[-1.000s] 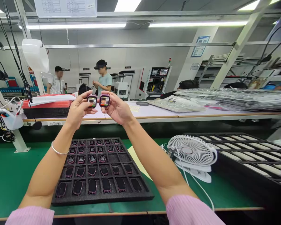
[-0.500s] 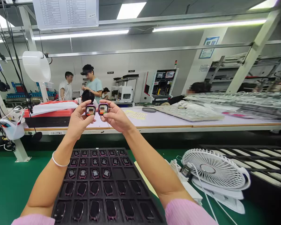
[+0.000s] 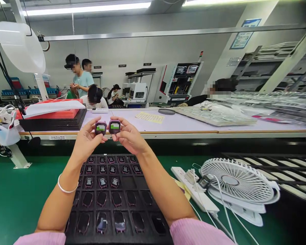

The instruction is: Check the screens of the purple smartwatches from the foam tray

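Note:
My left hand pinches a small purple-framed smartwatch between thumb and fingers. Close beside it, my right hand grips a second smartwatch the same way. Both screens face me and are lit, with a green area and a pale box. The two watches are held up over the tray, in front of the shelf edge. Below my wrists lies a black compartment tray with rows of similar watches. White text shows on the far rows' screens, while the near rows' screens are dark.
On the right sit a white fan and a power strip with plugs and cables. A raised shelf holds a red-and-black stack, a yellow label sheet and clear trays. Several people are beyond it.
Both watch screens have switched from a picture with orange to a green display. The view has shifted, and the hands with the watches sit slightly lower in it.

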A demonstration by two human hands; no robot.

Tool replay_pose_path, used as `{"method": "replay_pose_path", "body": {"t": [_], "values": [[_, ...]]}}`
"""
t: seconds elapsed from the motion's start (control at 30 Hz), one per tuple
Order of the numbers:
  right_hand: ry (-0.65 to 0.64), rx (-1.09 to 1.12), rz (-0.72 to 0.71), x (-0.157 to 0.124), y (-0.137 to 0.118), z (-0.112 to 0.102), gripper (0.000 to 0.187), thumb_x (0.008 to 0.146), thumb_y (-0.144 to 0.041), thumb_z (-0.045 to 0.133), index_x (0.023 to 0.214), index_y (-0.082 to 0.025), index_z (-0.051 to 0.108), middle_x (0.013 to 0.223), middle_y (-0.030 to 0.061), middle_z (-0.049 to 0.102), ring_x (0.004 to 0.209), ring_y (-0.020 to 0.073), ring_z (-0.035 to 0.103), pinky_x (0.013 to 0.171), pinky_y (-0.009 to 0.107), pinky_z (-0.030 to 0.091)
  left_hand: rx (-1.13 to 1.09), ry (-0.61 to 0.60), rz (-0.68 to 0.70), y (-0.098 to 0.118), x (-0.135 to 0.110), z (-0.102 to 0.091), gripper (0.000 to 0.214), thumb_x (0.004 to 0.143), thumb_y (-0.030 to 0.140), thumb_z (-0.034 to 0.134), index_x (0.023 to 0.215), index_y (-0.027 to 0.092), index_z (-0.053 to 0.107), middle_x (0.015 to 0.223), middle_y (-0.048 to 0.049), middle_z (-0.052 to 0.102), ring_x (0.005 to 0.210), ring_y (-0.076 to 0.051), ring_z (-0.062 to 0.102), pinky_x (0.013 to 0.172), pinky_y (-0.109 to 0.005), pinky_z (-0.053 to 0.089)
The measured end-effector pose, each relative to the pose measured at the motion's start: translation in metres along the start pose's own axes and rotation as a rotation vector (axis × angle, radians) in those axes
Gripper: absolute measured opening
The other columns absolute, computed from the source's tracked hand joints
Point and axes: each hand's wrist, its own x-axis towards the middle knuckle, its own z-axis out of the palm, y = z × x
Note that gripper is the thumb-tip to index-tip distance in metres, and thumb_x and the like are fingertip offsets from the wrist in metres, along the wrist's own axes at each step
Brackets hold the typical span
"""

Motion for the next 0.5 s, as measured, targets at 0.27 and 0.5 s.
{"method": "replay_pose_path", "body": {"t": [0.27, 0.5], "values": [[0.039, 0.042, 0.041, -0.018, 0.018, -0.005, 0.041, 0.075, -0.02, 0.074, 0.114, -0.022, 0.065, 0.093, 0.0017, 0.07, 0.059, 0.01, 0.057, 0.055, 0.026, 0.048, 0.035, 0.066, -0.038, -0.016, -0.019, 0.005, 0.05, 0.076, 0.021, 0.077, 0.124, 0.018, 0.064, 0.097, -0.003, 0.073, 0.059, -0.008, 0.069, 0.058, -0.019, 0.058], [0.103, 0.084, 0.1, -0.045, 0.039, -0.01, 0.036, 0.081, -0.025, 0.075, 0.116, -0.023, 0.064, 0.094, 0.0012, 0.071, 0.057, 0.008, 0.057, 0.055, 0.024, 0.047, 0.052, 0.019, -0.17, -0.029, -0.041, 0.005, 0.047, 0.078, 0.024, 0.078, 0.123, 0.019, 0.065, 0.1, -0.0043, 0.073, 0.059, -0.008, 0.068, 0.057, -0.021, 0.06]]}}
